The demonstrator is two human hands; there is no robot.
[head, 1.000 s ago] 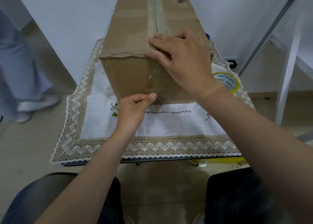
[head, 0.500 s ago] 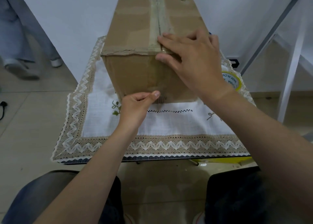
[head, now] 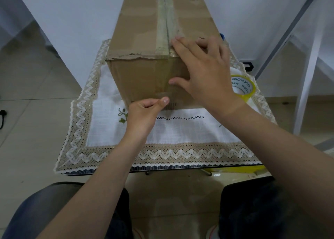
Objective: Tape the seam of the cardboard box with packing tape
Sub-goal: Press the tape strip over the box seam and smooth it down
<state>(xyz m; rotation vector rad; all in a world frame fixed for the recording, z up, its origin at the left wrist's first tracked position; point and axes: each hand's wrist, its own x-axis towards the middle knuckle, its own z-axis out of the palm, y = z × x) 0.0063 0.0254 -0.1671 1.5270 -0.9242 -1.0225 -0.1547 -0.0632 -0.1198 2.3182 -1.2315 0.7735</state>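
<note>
While left hand pinches tape, right hand flat on box; roll labelled "MADE IN CHINA".

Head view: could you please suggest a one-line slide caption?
Right hand presses tape over the cardboard box top edge; left hand pinches the tape's lower end.

A lace-edged white cloth covers the counter at mid-frame. On it stands a cardboard box, upper centre, with a yellow tape roll just right.
</note>
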